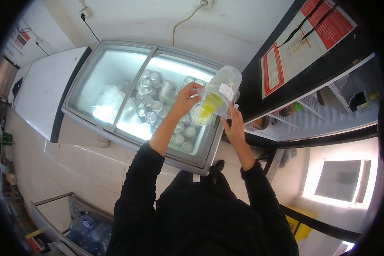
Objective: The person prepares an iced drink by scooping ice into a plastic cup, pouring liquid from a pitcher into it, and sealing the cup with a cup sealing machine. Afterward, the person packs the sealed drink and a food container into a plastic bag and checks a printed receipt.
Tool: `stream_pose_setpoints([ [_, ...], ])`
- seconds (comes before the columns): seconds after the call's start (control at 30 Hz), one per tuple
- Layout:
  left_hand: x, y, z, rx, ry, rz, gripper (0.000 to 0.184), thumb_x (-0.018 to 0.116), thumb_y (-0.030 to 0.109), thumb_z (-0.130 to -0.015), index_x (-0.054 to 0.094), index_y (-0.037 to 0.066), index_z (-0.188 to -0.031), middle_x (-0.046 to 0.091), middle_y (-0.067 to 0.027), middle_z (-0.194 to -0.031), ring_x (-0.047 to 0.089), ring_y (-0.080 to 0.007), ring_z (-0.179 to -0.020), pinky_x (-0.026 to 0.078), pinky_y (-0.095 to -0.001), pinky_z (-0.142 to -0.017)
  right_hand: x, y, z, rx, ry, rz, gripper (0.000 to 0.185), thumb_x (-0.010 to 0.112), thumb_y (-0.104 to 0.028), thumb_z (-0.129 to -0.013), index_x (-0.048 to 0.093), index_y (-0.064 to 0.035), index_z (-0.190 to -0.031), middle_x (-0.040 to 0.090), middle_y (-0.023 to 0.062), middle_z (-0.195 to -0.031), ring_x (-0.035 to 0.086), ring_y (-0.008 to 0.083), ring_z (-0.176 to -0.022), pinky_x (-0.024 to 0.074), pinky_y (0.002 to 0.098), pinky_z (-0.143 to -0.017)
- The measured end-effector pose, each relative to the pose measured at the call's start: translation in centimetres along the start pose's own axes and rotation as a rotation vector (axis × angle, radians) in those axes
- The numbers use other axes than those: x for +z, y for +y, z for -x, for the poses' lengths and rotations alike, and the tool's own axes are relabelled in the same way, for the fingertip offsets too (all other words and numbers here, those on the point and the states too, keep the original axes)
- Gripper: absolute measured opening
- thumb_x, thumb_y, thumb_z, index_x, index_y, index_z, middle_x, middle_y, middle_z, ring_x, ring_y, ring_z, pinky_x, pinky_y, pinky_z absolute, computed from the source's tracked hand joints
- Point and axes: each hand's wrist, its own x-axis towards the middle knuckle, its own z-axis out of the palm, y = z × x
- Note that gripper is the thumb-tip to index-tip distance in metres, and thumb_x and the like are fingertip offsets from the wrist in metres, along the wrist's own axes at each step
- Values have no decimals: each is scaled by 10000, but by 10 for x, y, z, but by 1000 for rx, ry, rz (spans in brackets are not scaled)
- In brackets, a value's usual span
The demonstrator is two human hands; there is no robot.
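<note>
A translucent plastic container [228, 79] with a white label is tilted over the right end of the chest freezer [166, 158]. Yellow-green contents [212, 104] show at its lower end; I cannot tell exactly what they are. Just below them is a round, clear tub [199, 120], partly covered by the yellow-green stuff. My left hand [187, 99] pinches the filmy plastic at the container's mouth. On the other side, my right hand [234, 128] is closed at the container's lower edge near the label, its fingertips partly hidden by plastic.
Several cans [151, 117] and a pale plastic bag [109, 102] lie under the freezer's glass. An upright fridge [320, 115] with wire shelves stands open at the right. A white chest unit [51, 85] is at the left. Large water bottles [87, 230] sit in a bin at lower left.
</note>
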Motion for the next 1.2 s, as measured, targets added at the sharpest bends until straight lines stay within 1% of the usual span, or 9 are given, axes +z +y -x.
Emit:
stream_pose_setpoints([
  [0.2, 5, 7, -2, -15, 27, -5, 355, 512, -172, -749, 537, 41, -1033, 569, -43, -1075, 564, -144, -1006, 479, -252, -777, -4, 1, -3, -9, 8, 12, 648, 666, -69, -779, 365, -8, -1349, 532, 179, -1079, 527, 303, -943, 441, 373, -843],
  [0.3, 6, 6, -3, 18, 20, -27, 365, 508, -179, -748, 538, 44, -1035, 570, -44, -1070, 565, -140, -996, 479, -251, -781, -7, -2, -4, -12, 17, 14, 640, 669, -67, -775, 376, -6, -1341, 533, 180, -1084, 527, 304, -951, 445, 369, -839],
  [0.4, 6, 5, -5, 20, 0, 35, 366, 508, -182, -747, 539, 44, -1033, 572, -46, -1071, 565, -136, -988, 476, -248, -790, -8, -3, -5, -16, 11, 20, 633, 672, -68, -772, 386, -5, -1333, 531, 180, -1090, 530, 303, -956, 449, 369, -836],
  [0.8, 7, 6, -3, 17, 37, 2, 364, 510, -193, -740, 534, 33, -1024, 574, -55, -1085, 571, -143, -998, 475, -249, -820, -9, -6, -7, -78, 35, 48, 638, 683, -37, -751, 401, -14, -1323, 531, 181, -1084, 543, 301, -950, 467, 361, -812],
  [0.9, 6, 3, -3, 27, 37, 0, 366, 509, -194, -736, 530, 32, -1023, 572, -59, -1092, 571, -146, -1002, 476, -251, -822, -7, -6, -5, -48, 31, 36, 626, 663, -52, -753, 413, -46, -1327, 554, 163, -1065, 519, 322, -1016, 465, 374, -826],
  [1.2, 5, 0, -4, 34, 33, 33, 360, 514, -196, -727, 526, 32, -1007, 562, -68, -1111, 569, -154, -1010, 472, -261, -838, -7, -6, -4, -60, 33, 55, 617, 667, -63, -758, 419, -57, -1323, 551, 165, -1073, 526, 317, -1009, 478, 370, -801],
])
